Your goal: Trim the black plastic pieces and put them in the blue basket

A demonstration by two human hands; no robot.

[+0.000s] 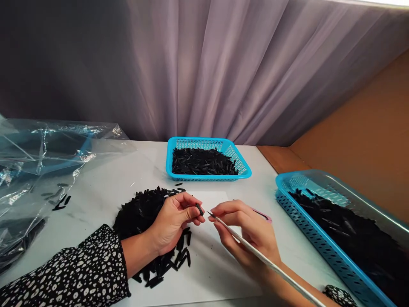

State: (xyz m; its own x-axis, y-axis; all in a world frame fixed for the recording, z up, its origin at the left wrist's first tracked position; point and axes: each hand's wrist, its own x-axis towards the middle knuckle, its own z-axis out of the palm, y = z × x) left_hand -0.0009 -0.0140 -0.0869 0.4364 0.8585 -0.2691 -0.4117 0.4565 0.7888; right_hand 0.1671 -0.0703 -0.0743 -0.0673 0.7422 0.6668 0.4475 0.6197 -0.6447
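My left hand (pixel 182 217) is closed, pinching a small black elongated piece (pixel 199 209) between thumb and fingertips. My right hand (pixel 246 230) grips a slim white-handled pointed tool (pixel 252 249) like a pen, its dark tip close to the piece. Whether the tip touches the piece I cannot tell; a small gap seems to show. Beneath and behind my left hand lies a heap of similar black pieces (pixel 137 213), partly hidden by the hand and forearm. Several loose ones (pixel 182 258) are spread at the heap's near right side.
A blue perforated basket (pixel 209 177) of black pieces stands at the back. Another blue basket (pixel 322 251), covered partly by clear plastic, holds more at right. Clear plastic bags (pixel 41 170) lie at left. A pink-edged object (pixel 267 218) shows behind my right hand. White paper (pixel 220 273) covers the tabletop.
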